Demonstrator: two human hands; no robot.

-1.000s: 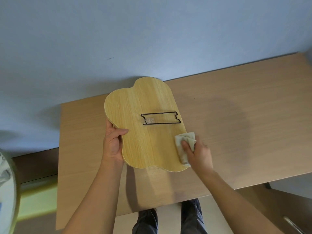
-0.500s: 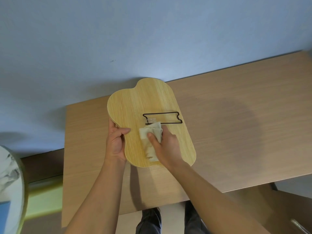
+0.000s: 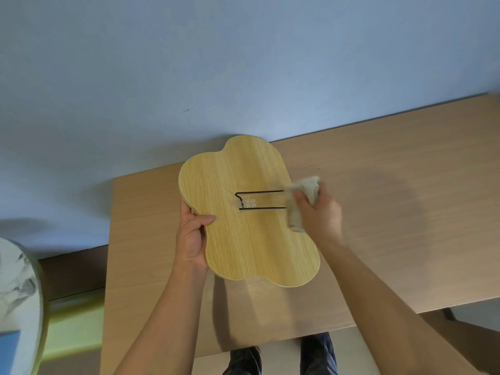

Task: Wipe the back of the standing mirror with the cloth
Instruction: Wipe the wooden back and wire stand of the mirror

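two hands at work over a pale wooden desk (image 3: 392, 212) set against a blue wall (image 3: 243, 63). cloud-shaped standing mirror (image 3: 243, 239) held back-up, wood-grain back toward the camera, near edge seemingly lifted clear of the desk with a shadow beneath. left hand (image 3: 190, 239) clamped on the mirror's left edge at its waist, thumb lying over the back, fingers hidden underneath; same hold as half a second ago. right hand (image 3: 319, 215) clenched around the beige cloth (image 3: 303, 198), now out at the mirror's right edge, blurred with speed. half a second ago pressed mid-panel just below the black wire stand (image 3: 259, 200); a second ago down at the lower right corner. so: sweeping side to side, working up the panel. cloth now covering the stand's right end. judging by that: lower and middle bands likely covered, upper lobes above the stand probably not yet wiped. possible snag of cloth on the wire.
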